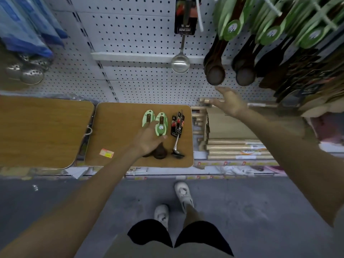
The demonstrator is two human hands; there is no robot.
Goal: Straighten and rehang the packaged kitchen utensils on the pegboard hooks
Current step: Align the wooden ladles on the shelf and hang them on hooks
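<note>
Hands: our left hand (149, 137) closes on a green-carded wooden spoon (161, 125) lying on the bench (115, 131), right hand (229, 102) open, empty near the pegboard (139, 34); light, stiff, we judge, best gripped mid-handle.

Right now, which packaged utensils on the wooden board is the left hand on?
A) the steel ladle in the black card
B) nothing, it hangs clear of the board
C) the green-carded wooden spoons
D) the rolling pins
C: the left hand rests on the green-carded wooden spoons lying on the wooden board, while the steel ladle lies untouched beside it and the right hand is raised, open and empty.
</note>
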